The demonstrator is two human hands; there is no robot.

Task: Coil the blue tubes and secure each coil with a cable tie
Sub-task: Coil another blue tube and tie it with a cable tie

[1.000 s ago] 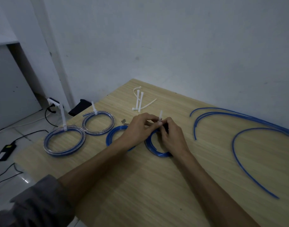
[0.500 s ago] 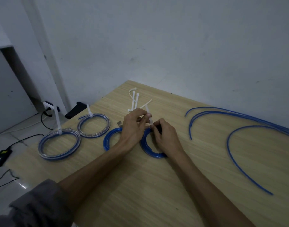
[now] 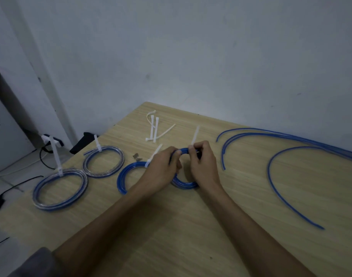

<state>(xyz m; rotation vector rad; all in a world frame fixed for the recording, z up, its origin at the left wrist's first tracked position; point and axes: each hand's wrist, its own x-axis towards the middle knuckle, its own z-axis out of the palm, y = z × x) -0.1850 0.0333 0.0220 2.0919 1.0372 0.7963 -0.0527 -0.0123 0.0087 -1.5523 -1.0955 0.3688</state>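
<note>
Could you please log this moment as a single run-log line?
step: tying fourth coil | left hand: holds coil | right hand: grips cable tie | tied coils: three | loose tubes: uncoiled

The left hand (image 3: 163, 168) and right hand (image 3: 203, 166) cover much of the blue coil (image 3: 184, 183), hiding the tie's (image 3: 195, 134) lock.

Just one head cam, looking forward and down, close over the tabletop (image 3: 191, 226) toward the corner wall (image 3: 211, 56).
</note>
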